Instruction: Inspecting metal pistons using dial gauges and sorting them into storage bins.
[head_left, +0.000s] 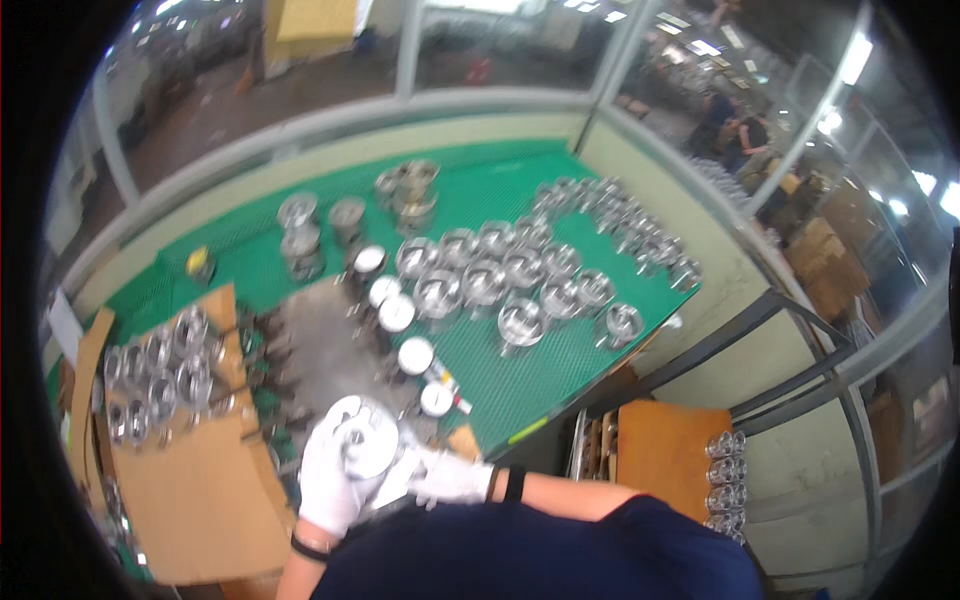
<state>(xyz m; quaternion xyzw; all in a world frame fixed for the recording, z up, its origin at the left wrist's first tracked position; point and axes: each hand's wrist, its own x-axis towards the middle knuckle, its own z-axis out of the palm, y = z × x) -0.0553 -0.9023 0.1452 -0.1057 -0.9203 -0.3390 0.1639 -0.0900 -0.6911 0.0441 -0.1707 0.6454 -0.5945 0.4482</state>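
Both my hands wear white gloves and are close together at the near edge of the bench. My left hand (328, 478) is wrapped round the left side of a round, bright silvery metal part (372, 443), its flat face turned up. Beside the part's lower right side is my right hand (452, 478), its fingers curled in. Glare and blur hide what those fingers hold. Just beyond the hands lies a grey metal plate (325, 335), with a row of white-faced dial gauges (416, 355) along its right side and dark clamp-like fittings (268, 350) along its left.
Several shiny round metal parts (485, 283) stand in rows on the green bench mat (470, 385). More metal parts (193, 380) sit on cardboard (190, 500) at left. Stacked metal cylinders (302, 240) stand at the back. A brown board (665, 470) and black frame (720, 345) are at right.
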